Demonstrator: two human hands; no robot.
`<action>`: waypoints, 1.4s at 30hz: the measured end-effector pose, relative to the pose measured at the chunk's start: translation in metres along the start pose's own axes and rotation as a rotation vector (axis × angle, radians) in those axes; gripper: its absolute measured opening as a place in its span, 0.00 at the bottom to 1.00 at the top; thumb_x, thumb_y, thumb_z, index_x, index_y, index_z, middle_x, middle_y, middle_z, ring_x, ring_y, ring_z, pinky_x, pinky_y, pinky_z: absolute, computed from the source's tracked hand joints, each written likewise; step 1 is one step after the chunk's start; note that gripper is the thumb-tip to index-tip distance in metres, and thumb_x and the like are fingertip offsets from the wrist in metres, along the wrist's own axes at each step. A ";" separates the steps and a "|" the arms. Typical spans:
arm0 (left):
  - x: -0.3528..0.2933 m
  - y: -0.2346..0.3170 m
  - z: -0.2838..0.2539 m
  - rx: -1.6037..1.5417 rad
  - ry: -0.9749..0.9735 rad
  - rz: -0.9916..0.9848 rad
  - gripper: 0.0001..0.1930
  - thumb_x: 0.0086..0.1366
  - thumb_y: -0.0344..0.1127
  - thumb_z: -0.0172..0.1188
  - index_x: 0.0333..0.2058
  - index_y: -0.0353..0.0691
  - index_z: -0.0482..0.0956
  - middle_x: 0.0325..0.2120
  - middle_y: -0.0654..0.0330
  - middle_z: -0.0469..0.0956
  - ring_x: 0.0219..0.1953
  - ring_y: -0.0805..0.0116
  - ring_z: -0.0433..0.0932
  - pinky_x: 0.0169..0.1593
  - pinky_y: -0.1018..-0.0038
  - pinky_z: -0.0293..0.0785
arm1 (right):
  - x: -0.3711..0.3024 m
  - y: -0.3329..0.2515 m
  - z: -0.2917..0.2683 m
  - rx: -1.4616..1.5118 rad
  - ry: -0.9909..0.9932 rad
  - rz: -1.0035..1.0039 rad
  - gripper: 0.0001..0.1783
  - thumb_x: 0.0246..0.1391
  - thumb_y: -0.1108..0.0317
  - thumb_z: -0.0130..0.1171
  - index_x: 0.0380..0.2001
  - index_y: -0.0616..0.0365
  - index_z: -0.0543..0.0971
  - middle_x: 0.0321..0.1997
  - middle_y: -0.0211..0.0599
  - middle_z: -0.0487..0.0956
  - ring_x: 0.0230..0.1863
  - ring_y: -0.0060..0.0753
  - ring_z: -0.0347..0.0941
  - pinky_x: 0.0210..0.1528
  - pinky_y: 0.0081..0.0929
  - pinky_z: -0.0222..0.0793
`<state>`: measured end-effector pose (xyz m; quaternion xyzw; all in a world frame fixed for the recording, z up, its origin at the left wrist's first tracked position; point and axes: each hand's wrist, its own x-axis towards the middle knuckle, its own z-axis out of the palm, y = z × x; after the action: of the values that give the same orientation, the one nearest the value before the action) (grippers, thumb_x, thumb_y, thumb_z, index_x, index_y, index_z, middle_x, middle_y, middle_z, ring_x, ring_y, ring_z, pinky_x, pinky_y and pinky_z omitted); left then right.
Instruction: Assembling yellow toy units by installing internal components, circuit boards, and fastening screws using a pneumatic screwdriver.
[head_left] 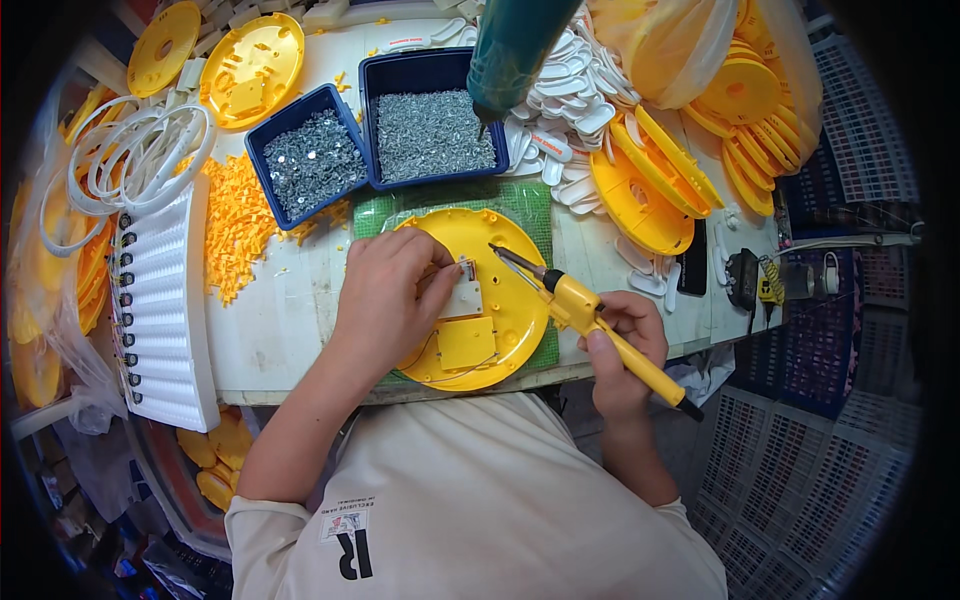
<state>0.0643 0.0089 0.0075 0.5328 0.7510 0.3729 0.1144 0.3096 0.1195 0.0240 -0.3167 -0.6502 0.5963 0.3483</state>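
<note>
A round yellow plastic housing [515, 340] lies in front of me on a green mat [545, 215]. Inside it sit a small white square part [466, 298] and, nearer to me, a yellow rectangular block [467, 343] with thin wires at its edges. The fingers of my left hand [385, 285] are pinched together at the white part's upper left corner; what they hold there is hidden. My right hand [628, 350] grips a yellow soldering iron [570, 305], its tip over the housing, pointing up and left, apart from the white part.
Two blue bins of screws [435, 130] and small metal parts [312, 165] stand behind the housing. A teal power screwdriver [515, 50] hangs above. Orange pieces [235, 220], white rings [135, 160] and a white rack [165, 300] are left; yellow housings [650, 185] and white pieces [570, 100] right.
</note>
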 end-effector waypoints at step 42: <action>-0.004 0.019 -0.004 0.173 -0.044 0.033 0.05 0.61 0.30 0.69 0.32 0.40 0.81 0.29 0.61 0.79 0.37 0.59 0.79 0.45 0.62 0.67 | 0.023 0.000 -0.013 0.036 -0.065 0.215 0.10 0.61 0.71 0.55 0.41 0.65 0.79 0.35 0.35 0.80 0.30 0.18 0.72 0.35 0.19 0.71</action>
<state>0.0773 0.0066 0.0231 0.5610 0.7690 0.2964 0.0783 0.3074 0.1457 0.0266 -0.3588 -0.6127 0.6516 0.2669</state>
